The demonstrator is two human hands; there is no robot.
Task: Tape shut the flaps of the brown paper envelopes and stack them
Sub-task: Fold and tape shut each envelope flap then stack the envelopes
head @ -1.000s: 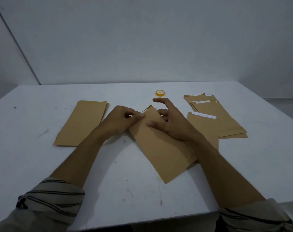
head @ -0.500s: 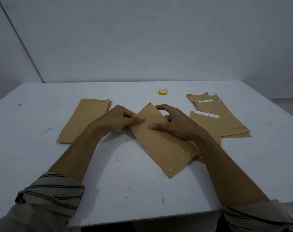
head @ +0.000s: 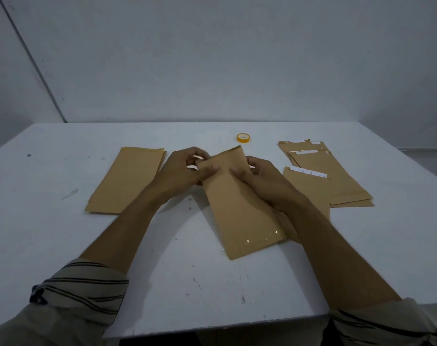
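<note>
- The middle envelope (head: 237,211) lies slantwise on the white table (head: 62,245), its far end raised a little between the two hands and its near end pointing back toward the person.
- The left hand (head: 185,171) pinches the far left corner of that envelope: the thumb lies flat on the brown face and the fingers curl behind the edge.
- The right hand (head: 259,181) grips the far right edge the same way, thumb on top, fingers tucked behind (the two thumbs nearly meet across the paper).
- A strip of clear tape (head: 259,239) glints across the envelope's near end.
- To the person's left, a neat stack of envelopes (head: 127,181) lies flat, plain brown side up, near the left wrist but not touching it.
- To the right, a looser pile of envelopes (head: 337,181) is fanned out, white strips showing at the far ends.
- A single envelope (head: 307,188) with a white strip sits just in front of that pile, partly under the right forearm.
- A small yellow roll of tape (head: 243,138) rests farther back on the table, apart from both hands.
- Striped sleeves (head: 82,288) are pushed up on both arms.
</note>
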